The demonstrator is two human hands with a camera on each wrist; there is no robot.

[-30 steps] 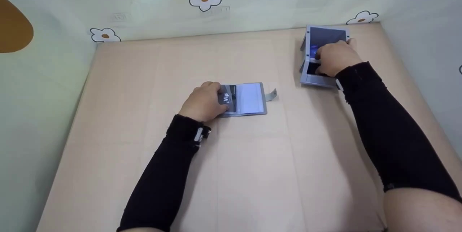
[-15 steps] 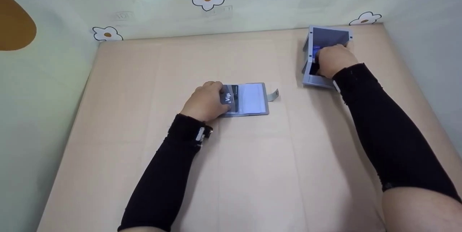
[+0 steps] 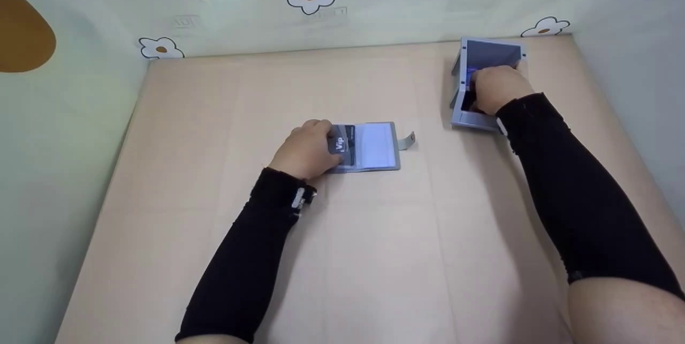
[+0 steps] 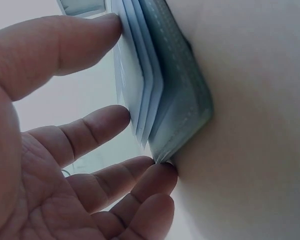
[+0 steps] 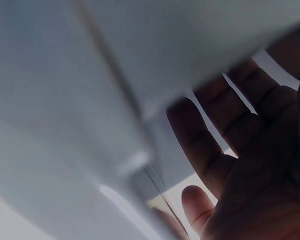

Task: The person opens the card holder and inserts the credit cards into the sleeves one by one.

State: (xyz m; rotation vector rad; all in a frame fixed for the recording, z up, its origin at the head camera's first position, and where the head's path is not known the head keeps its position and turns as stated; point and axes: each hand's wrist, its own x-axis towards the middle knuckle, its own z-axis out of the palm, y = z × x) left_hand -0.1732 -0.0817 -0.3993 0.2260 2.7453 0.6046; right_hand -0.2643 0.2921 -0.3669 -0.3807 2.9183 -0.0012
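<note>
A grey card holder (image 3: 379, 145) lies unfolded on the table, its clear sleeves showing a dark "Vip" card (image 3: 347, 146). My left hand (image 3: 304, 148) grips its left end. In the left wrist view, the thumb presses the stacked sleeves (image 4: 145, 75), while fingertips meet their edges and the corner of the cover (image 4: 185, 95). At the back right, my right hand (image 3: 502, 90) reaches into a grey compartmented box (image 3: 476, 119). Beside its fingers something blue (image 3: 472, 74) shows inside. The box walls hide the right fingertips, and I cannot tell whether they hold anything.
A snap strap (image 3: 408, 141) sticks out from the card holder's right edge. The box stands near the table's (image 3: 267, 258) back edge. Behind it rises a pale wall covering (image 3: 241, 17) with printed flowers, and more of it flanks both sides.
The right hand has sunk a little deeper into the box, its fingers now more hidden. The left hand and card holder stay in place; the whole head view has shifted slightly.
</note>
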